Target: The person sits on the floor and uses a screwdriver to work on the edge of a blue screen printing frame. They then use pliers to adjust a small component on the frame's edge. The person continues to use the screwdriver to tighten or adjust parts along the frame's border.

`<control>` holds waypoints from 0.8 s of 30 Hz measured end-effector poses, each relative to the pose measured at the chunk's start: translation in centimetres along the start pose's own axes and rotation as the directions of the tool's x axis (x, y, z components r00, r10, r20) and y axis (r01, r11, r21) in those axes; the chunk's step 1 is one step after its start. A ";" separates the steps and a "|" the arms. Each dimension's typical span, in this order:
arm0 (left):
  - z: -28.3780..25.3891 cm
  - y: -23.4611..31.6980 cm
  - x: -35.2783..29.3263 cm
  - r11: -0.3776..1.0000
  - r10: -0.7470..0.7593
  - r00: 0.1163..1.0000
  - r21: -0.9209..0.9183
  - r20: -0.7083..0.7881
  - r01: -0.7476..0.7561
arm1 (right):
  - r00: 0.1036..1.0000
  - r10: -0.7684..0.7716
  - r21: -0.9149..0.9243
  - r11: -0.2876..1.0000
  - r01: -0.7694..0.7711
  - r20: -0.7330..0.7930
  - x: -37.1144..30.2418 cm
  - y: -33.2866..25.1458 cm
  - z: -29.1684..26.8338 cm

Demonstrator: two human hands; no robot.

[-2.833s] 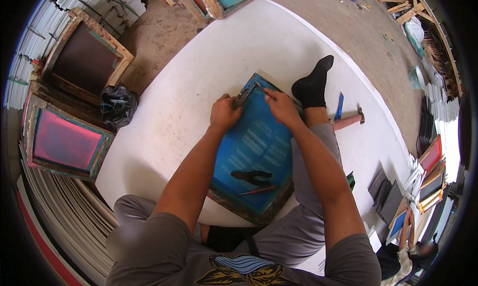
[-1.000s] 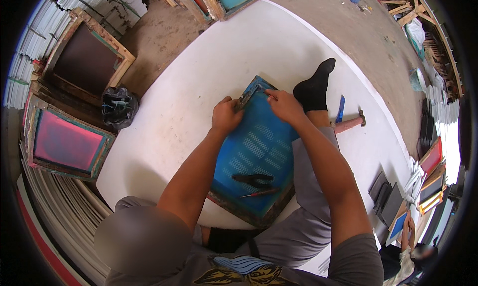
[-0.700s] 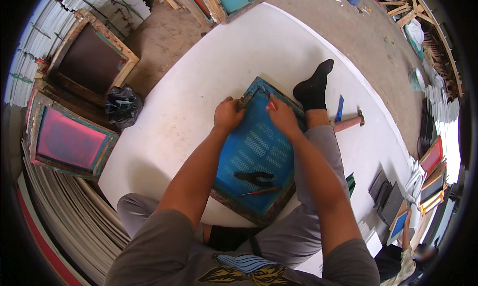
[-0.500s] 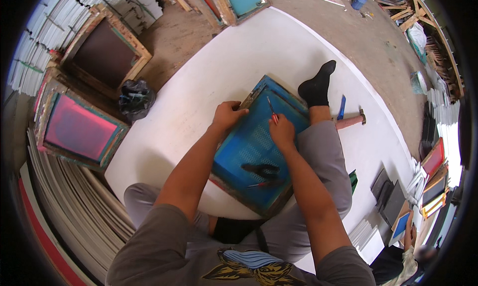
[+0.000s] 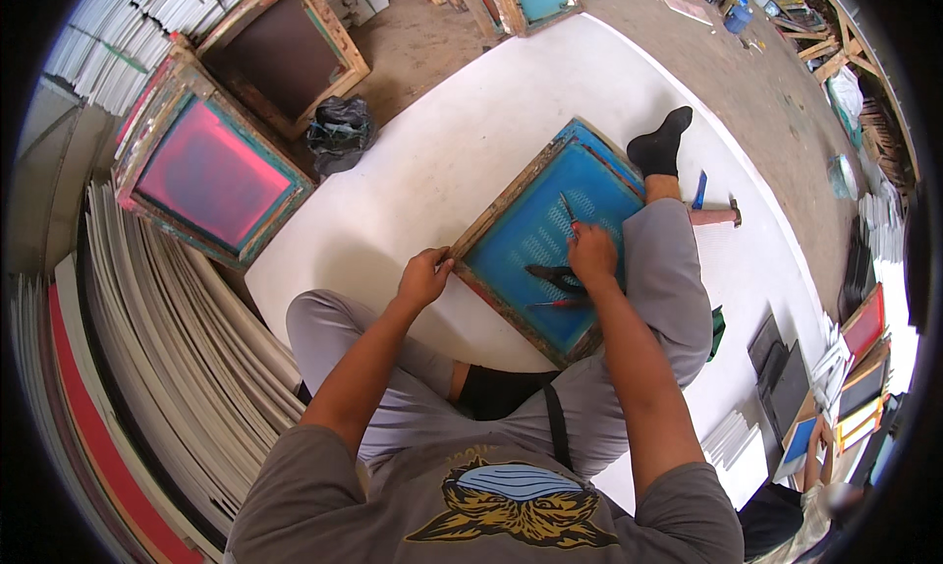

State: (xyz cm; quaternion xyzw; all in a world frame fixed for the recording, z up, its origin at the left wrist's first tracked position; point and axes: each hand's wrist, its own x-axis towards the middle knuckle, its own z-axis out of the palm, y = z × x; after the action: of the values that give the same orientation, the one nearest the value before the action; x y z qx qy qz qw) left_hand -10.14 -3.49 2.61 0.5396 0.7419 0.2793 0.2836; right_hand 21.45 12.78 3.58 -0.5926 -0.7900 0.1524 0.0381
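A wooden screen-printing frame (image 5: 503,208) with blue mesh lies slanted across the white board before me, on top of another frame (image 5: 601,143). My left hand (image 5: 424,277) grips its near-left corner between thumb and fingers. Above the mesh, my right hand (image 5: 593,255) is closed round the red handle of a screwdriver (image 5: 568,213), its shaft pointing away from me. Black-handled pliers (image 5: 553,276) rest on the mesh beside that hand, partly hidden by it. Nearer to me lies a second slim tool with a red handle (image 5: 568,304).
By my outstretched foot lie a hammer (image 5: 715,215) and a blue-handled tool (image 5: 699,189). A black plastic bag (image 5: 340,134) and a pink-mesh frame (image 5: 218,176) stand left of the white board (image 5: 422,161). Long panels (image 5: 187,338) are stacked at left. Another person (image 5: 801,515) is at lower right.
My left hand has slid from the frame's left long edge to its near-left corner. My right hand, still round the screwdriver, has come slightly nearer to me over the mesh. The whole view has shifted.
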 end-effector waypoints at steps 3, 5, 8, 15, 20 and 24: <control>0.2 -0.5 -1.1 0.996 -0.027 0.999 -0.087 -0.046 0.023 | 0.964 -0.171 -0.076 0.979 0.190 0.206 -2.0 -1.4 -1.0; 0.5 -0.7 -1.3 0.995 -0.032 0.996 -0.101 -0.081 0.024 | 0.947 -0.237 -0.219 0.934 0.284 0.217 -3.4 -2.3 -1.2; 1.5 -1.4 -1.2 0.990 -0.054 0.993 -0.134 -0.106 0.039 | 0.924 -0.296 -0.389 0.843 0.371 0.242 -4.4 -1.5 0.5; 1.2 -2.3 -2.6 0.984 -0.077 0.991 -0.170 -0.109 0.058 | 0.945 -0.215 -0.322 0.901 0.289 0.247 -5.1 -1.8 0.6; 1.8 -2.3 -2.6 0.981 -0.098 0.988 -0.178 -0.116 0.076 | 0.936 -0.103 -0.129 0.980 0.154 0.337 -4.6 -1.0 1.0; 1.4 -2.2 -2.8 0.980 -0.128 0.984 -0.170 -0.120 0.107 | 0.918 0.005 0.055 0.998 -0.030 0.398 -4.2 -3.3 -0.8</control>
State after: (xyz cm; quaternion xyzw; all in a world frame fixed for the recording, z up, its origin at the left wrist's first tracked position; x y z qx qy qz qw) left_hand -9.84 -6.60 0.36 0.4504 0.7642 0.3562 0.2938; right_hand 19.83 8.13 5.74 -0.5550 -0.7711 0.2934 -0.1066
